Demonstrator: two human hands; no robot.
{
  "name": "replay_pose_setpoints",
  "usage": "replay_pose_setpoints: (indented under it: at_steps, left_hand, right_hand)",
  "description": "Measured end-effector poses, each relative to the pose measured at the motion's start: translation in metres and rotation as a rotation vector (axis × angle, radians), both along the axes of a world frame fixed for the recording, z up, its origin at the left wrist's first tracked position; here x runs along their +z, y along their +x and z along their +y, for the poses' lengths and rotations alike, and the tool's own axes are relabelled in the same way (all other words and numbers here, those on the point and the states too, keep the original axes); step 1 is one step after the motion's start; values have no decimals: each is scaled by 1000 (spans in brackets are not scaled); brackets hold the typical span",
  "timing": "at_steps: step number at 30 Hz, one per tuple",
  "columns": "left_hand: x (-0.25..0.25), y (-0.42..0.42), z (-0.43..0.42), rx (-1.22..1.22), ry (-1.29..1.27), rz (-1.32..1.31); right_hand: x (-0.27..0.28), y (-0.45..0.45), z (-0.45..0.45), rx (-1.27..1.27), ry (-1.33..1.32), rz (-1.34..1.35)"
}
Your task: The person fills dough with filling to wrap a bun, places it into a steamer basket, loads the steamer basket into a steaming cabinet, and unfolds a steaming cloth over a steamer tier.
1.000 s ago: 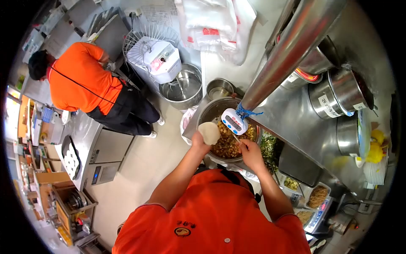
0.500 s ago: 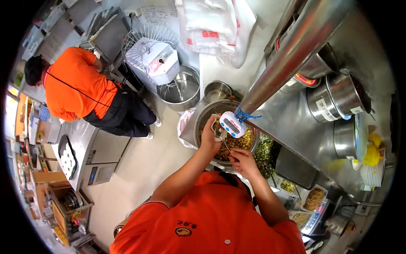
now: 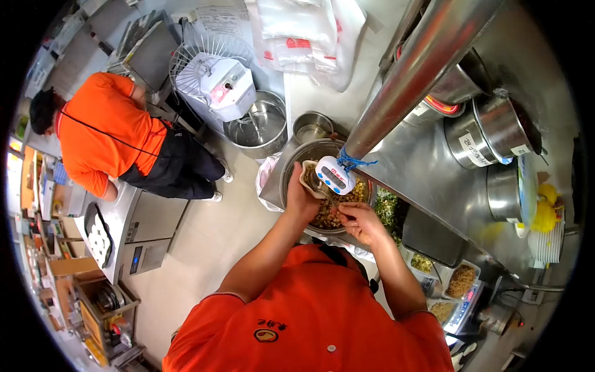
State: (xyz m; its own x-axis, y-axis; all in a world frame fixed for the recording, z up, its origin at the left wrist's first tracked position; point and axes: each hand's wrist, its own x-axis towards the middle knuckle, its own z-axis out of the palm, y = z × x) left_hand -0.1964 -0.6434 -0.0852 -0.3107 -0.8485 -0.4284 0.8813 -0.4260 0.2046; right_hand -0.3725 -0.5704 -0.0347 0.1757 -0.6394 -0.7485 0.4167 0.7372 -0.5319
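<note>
My left hand [image 3: 300, 199] cups a round dough wrapper [image 3: 308, 180] with some filling in it, over the left part of a large metal bowl [image 3: 287, 172]. My right hand [image 3: 361, 221] grips the handle of a metal spoon [image 3: 326, 197], whose head end reaches to the wrapper. Diced brown and yellow filling [image 3: 328, 217] lies in the bowl below. A white timer [image 3: 335, 175], hung with blue string from a metal pole, covers part of the bowl and of the spoon.
The metal pole [image 3: 415, 80] slants above a steel shelf [image 3: 421, 167] with metal pots [image 3: 468, 142]. Chopped greens [image 3: 387, 211] and a dark tray [image 3: 434, 239] are at right. At left, a person in orange [image 3: 111, 133] stands by a counter [image 3: 133, 211]; a mixer [image 3: 217, 87] stands behind.
The flat wrapper in my left hand is now cupped with filling in it. My right hand has brought the spoon from the bowl to the wrapper. The other person has shifted slightly left.
</note>
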Motion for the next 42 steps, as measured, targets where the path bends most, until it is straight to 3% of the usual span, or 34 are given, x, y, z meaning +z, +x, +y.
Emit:
replay_pose_setpoints:
  at_steps: [1, 5, 9, 13, 18, 19, 21, 23, 24, 28, 30, 33, 35, 36, 40, 42]
  left_hand:
    - [14, 2, -1, -18, 72, -61]
    - [-31, 12, -10, -64, -24, -25]
    - [-23, 13, -7, -58, -22, 66]
    - [-16, 9, -6, -69, -27, -3]
    - [-47, 35, -20, -67, 19, -101]
    - [-49, 40, -20, -51, -6, -131]
    - [-49, 49, -20, -21, -45, -83]
    - [-46, 55, -19, 69, 1, -52]
    - [-36, 57, -16, 53, 79, -72]
    - [-38, 65, -14, -35, 77, -141]
    - [-34, 67, -12, -38, 76, -106]
    - [-43, 69, -9, -14, 59, -71]
    - [-48, 71, -5, 6, 71, -92]
    - [-66, 76, -5, 7, 16, 24]
    - [-48, 65, 4, 86, 97, 4]
    - [-63, 53, 5, 96, 73, 9]
  right_hand:
    - [-1, -4, -1, 40, -25, -22]
    - [-22, 0, 4, 65, -6, -179]
    - [-15, -5, -1, 95, 39, -292]
    - [-7, -6, -7, 90, -1, -109]
    - [-22, -21, -6, 189, 35, -301]
    - [-25, -22, -7, 100, -23, -236]
    - [-50, -36, -19, 198, -138, 190]
    - [-114, -53, -25, 675, -548, 1171]
    - [-112, -46, -30, 921, -435, 1387]
    - [-99, -4, -39, 1046, -516, 1350]
    - [-120, 1, -44, 1146, -605, 1299]
    - [-124, -4, -40, 1030, -645, 1110]
    - [-100, -11, -32, 688, -370, 779]
    - [-114, -21, -26, 633, -390, 701]
    - [-52, -20, -6, 503, -417, 691]
    - [-29, -11, 4, 379, -609, 797]
